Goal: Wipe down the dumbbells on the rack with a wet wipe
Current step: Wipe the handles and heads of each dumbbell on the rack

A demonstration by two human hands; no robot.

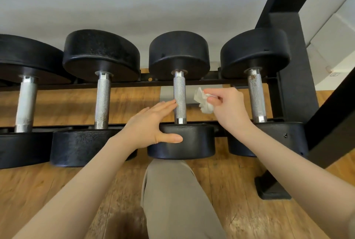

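I count 4 dumbbells across the rack (192, 82), lying front to back on its 2 black rails. At 9 o'clock the first dumbbell (26, 102) is cut by the frame edge; its smooth handle shines pale. Next, toward 10 o'clock, the second dumbbell (102, 100) shows a knurled steel handle between 2 black round heads. The third dumbbell (180, 100) sits dead centre, and both hands work around it. The fourth dumbbell (256, 98), at 3 o'clock, has rusty specks near the far end of its handle and lies just beside the rack's black upright post (295, 66).

I see 2 hands and 1 wipe. My left hand (151, 123) has its fingers straight and released: the fingertips touch the left side of the third dumbbell's handle, and the thumb lies along the top edge of its near head. My right hand (228, 108) hovers between the third and fourth handles, its fingers curled and pinching the wet wipe (203, 101). That wipe is crumpled and white, hanging just right of the third handle; I cannot tell whether it touches the steel.

At 6 o'clock a knee in beige trousers (176, 200) rises over the wooden floor (57, 190).
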